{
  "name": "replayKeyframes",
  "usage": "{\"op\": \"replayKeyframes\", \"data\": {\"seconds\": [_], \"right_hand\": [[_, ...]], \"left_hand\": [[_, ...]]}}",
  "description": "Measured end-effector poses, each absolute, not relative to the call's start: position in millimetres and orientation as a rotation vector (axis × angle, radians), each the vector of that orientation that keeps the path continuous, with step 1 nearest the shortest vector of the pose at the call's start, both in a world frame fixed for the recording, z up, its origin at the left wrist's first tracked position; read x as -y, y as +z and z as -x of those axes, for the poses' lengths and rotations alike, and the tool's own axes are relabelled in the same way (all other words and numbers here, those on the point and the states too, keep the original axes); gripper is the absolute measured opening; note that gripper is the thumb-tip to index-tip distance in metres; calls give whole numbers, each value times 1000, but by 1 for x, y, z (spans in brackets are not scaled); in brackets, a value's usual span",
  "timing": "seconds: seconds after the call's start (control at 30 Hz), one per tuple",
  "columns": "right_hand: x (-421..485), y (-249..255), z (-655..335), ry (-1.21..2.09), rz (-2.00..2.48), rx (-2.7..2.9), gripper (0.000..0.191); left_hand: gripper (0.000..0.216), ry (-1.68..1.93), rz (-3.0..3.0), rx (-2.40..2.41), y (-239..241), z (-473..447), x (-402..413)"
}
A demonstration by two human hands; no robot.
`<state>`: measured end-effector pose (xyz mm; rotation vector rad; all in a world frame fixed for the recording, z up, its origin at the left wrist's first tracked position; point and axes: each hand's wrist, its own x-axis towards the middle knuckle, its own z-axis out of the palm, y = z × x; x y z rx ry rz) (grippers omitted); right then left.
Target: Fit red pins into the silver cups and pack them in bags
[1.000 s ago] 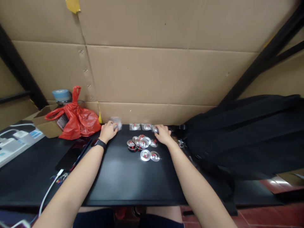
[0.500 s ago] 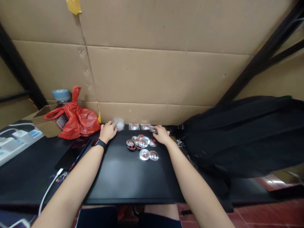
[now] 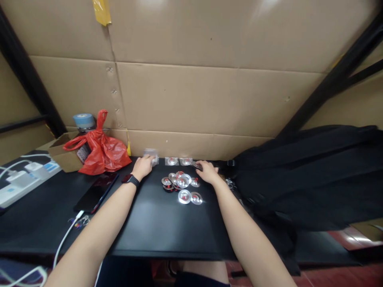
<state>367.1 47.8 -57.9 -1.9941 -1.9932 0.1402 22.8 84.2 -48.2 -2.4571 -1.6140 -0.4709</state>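
A cluster of several shiny silver discs with red centres (image 3: 180, 184) lies on the black table (image 3: 155, 227). Two more discs in clear packets (image 3: 178, 161) sit by the cardboard wall. My left hand (image 3: 143, 166), a black watch on its wrist, is curled on a small clear plastic packet (image 3: 151, 154) at the table's far edge. My right hand (image 3: 207, 171) rests just right of the cluster, fingers closed on a small silver piece (image 3: 196, 164) that I cannot make out well.
A red plastic bag (image 3: 100, 151) and a cardboard box (image 3: 64, 155) stand at the back left, with a blue-lidded jar (image 3: 83, 120) behind. A dark phone (image 3: 95, 191), a white cable (image 3: 67, 235) and a power strip (image 3: 20, 179) lie left. Black cloth (image 3: 305, 171) covers the right side.
Both hands stay at the far edge of the table, almost still. The left hand has shifted slightly right with the packet; the view has drifted a little.
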Motion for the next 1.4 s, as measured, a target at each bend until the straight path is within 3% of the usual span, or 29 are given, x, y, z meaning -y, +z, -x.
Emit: {"op": "replayKeyframes", "data": {"seconds": [0.2, 0.6, 1.07, 1.23, 1.4], "right_hand": [[-44, -55, -365, 137, 1989, 2020, 38], [-46, -52, -365, 151, 1982, 2050, 39], [-46, -53, -367, 82, 1994, 2043, 31], [-44, -52, -367, 97, 1988, 2036, 31], [-44, -52, -367, 112, 1973, 2039, 30]], "left_hand": [[32, -475, 2354, 1710, -51, -27, -80], [40, -578, 2585, 1614, -58, -24, -93], [48, -559, 2371, 1763, -50, -30, -89], [34, -584, 2323, 1907, -52, -25, -92], [35, -702, 2386, 1798, -59, -18, -100]]}}
